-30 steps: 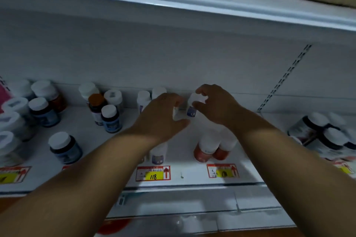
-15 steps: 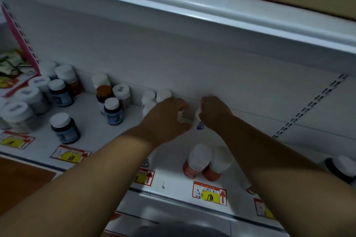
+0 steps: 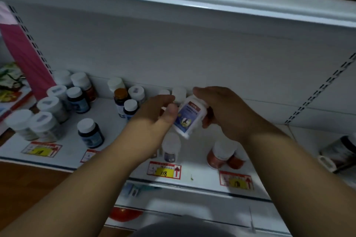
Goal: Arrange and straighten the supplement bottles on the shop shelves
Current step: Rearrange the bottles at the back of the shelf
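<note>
A white supplement bottle with a blue label (image 3: 187, 116) is tilted in the air above the white shelf (image 3: 194, 157), its base toward me. My right hand (image 3: 223, 110) grips its upper end from the right. My left hand (image 3: 156, 119) holds its left side, thumb on the label. Below it stands a white-capped bottle with a purple label (image 3: 171, 148). Two white caps (image 3: 179, 93) show against the back wall behind my hands.
Several white-capped dark and clear bottles (image 3: 89, 134) are scattered over the left of the shelf, one with an orange cap (image 3: 120, 93). Two orange bottles (image 3: 221, 155) stand at the front right. Dark bottles (image 3: 341, 152) sit at the far right. Price tags (image 3: 163, 170) line the shelf edge.
The blue-label bottle has come up off the back of the shelf and toward me, tipped over between both hands. The view has shifted too.
</note>
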The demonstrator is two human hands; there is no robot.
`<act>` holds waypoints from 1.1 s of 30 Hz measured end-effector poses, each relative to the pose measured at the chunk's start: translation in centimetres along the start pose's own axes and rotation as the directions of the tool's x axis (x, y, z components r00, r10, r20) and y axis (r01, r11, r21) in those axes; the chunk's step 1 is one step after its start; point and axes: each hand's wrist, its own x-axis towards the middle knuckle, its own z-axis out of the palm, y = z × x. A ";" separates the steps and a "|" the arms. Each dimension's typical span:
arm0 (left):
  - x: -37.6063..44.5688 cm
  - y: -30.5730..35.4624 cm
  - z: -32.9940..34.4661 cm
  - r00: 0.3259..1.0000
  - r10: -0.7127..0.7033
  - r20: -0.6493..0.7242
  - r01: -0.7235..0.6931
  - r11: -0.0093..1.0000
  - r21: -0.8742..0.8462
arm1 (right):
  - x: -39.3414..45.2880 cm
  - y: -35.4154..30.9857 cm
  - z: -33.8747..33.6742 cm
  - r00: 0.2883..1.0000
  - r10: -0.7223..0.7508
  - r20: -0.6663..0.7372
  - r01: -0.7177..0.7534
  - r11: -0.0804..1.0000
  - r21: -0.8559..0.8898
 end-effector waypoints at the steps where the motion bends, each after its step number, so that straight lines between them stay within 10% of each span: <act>1: -0.9 0.0 -1.0 0.998 0.032 0.046 -0.031 0.999 -0.014 | -0.6 -0.5 1.3 1.000 0.010 0.021 -0.011 0.999 0.047; 13: -5.8 -3.8 -9.9 0.975 0.009 0.221 0.001 0.999 -0.042 | -3.6 -1.9 11.9 0.999 -0.040 -0.016 0.042 0.992 0.123; 22: -4.8 -6.8 -10.1 0.998 0.014 0.054 -0.018 0.998 0.060 | -2.1 -3.1 10.4 0.927 -0.255 -0.274 0.112 0.887 -0.448; 33: -3.3 -5.7 -5.4 0.935 0.169 0.311 -0.238 0.951 0.198 | -4.5 1.0 6.0 0.925 -0.192 -0.328 -0.151 0.606 -0.781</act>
